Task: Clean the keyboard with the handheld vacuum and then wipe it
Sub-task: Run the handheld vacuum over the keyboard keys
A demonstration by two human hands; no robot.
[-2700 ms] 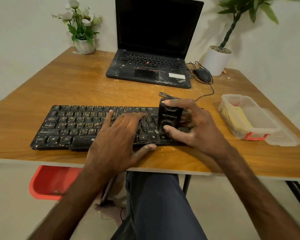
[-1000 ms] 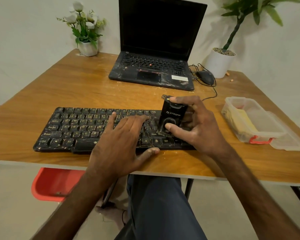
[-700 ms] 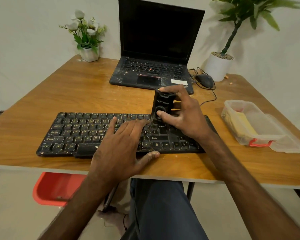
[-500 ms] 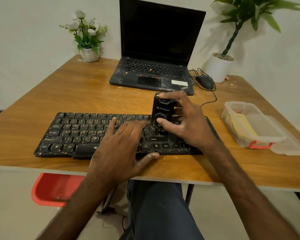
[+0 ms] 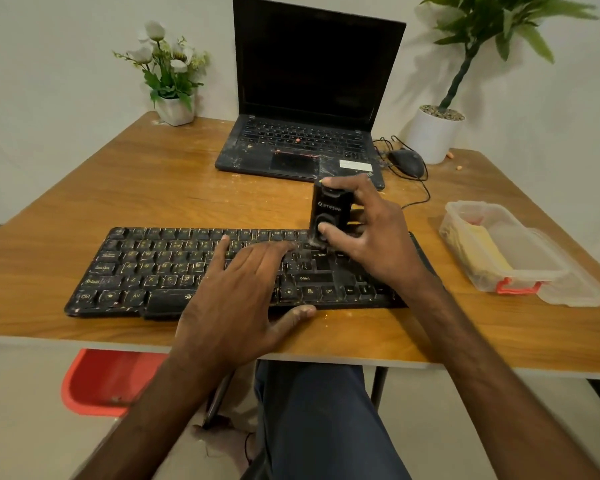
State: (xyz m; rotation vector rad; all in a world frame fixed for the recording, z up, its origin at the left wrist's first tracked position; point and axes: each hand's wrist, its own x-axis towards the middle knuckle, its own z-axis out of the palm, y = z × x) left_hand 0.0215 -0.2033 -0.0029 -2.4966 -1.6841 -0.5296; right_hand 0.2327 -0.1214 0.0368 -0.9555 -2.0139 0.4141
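Keyboard [image 5: 153, 265] on wooden table [image 5: 153, 188]

A black keyboard [image 5: 146, 268], its keys speckled with pale dust and crumbs, is laid flat along the near edge of the table [image 5: 153, 188], parallel to that edge, and its middle keys are pressed by the flat left hand [image 5: 243, 296]. A small boxy black handheld vacuum [image 5: 328, 216] is held upright by the right hand [image 5: 371, 237], with its lower end set on the keyboard's far rows, right of centre.
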